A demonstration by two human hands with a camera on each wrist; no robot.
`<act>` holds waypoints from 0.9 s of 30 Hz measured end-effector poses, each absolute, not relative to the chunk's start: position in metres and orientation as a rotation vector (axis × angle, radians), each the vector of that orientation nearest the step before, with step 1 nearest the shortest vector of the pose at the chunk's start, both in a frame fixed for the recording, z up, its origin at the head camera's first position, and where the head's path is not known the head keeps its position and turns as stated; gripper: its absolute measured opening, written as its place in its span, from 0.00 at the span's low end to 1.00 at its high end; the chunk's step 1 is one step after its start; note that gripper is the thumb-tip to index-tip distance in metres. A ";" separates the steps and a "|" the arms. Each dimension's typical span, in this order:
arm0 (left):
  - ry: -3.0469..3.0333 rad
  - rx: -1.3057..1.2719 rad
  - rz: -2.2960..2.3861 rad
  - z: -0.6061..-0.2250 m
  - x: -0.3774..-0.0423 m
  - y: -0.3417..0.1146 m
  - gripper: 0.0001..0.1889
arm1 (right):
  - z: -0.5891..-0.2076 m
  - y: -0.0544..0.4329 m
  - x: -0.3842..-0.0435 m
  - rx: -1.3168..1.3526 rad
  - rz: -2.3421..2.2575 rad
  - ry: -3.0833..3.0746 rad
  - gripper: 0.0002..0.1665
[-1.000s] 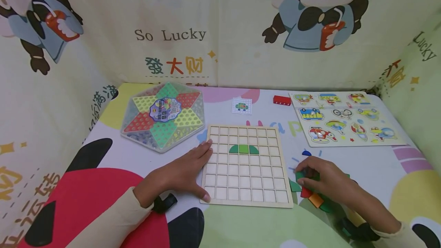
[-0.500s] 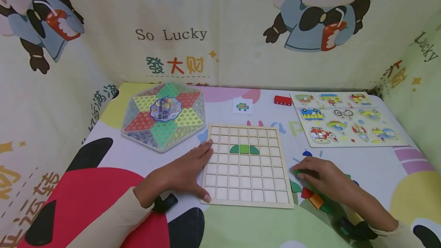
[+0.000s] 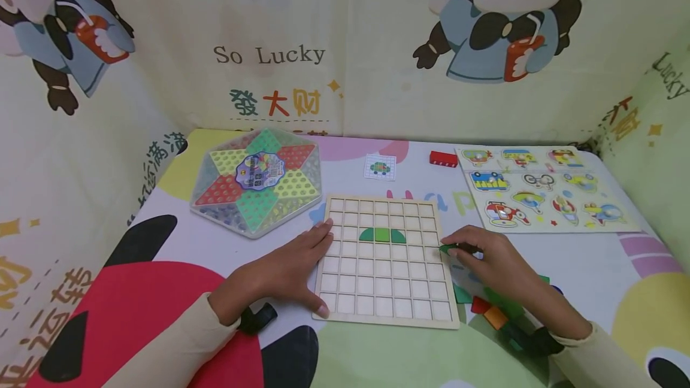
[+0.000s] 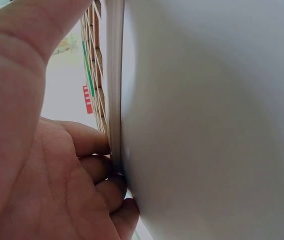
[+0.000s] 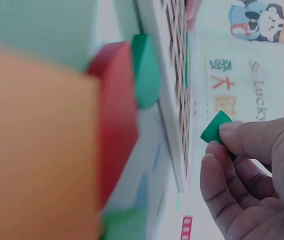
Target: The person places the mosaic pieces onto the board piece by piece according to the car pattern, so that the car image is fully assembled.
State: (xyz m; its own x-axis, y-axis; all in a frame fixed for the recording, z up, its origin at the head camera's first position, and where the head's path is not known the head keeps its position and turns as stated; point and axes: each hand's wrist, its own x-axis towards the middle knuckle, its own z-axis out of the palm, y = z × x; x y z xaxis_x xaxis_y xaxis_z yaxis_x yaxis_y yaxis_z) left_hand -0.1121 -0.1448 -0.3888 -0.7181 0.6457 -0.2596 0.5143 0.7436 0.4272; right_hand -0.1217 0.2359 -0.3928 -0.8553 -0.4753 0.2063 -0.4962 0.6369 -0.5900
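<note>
A wooden grid board point(image 3: 388, 321) lies on the table in front of me. In one of its rows a light green square point(image 3: 381, 235) sits between two dark green rounded pieces point(image 3: 398, 236). My left hand point(image 3: 293, 271) rests along the board's left edge, thumb and fingers spread; the left wrist view shows its fingertips against that edge. Between thumb and fingertips my right hand point(image 3: 496, 259) pinches a small green tile point(image 5: 215, 127), held at the board's right edge. Below this hand lie loose pieces, among them a red one point(image 3: 480, 305), an orange one point(image 3: 495, 317) and a green one point(image 3: 461, 294).
Behind the board lies a small pattern card point(image 3: 380, 167) printed with a grid picture. A red block point(image 3: 443, 158) stands near a vehicle puzzle board point(image 3: 544, 220) at the back right. To the left is a hexagonal star-patterned game box point(image 3: 257, 183). Printed cloth surrounds the table.
My right hand has lifted away from the loose pieces with the green tile and moved up and left to the board's right edge. The left hand has stayed in place.
</note>
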 end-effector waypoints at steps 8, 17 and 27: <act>2.546 0.896 0.499 -0.390 -0.112 -0.145 0.67 | -0.386 0.210 -0.135 0.912 1.206 -2.795 0.15; 2.531 0.935 0.530 -0.390 -0.112 -0.146 0.67 | -0.377 0.188 -0.142 0.994 1.376 -2.794 0.11; 2.532 0.924 0.516 -0.390 -0.113 -0.146 0.67 | -0.380 0.158 -0.151 1.056 1.442 -2.808 0.11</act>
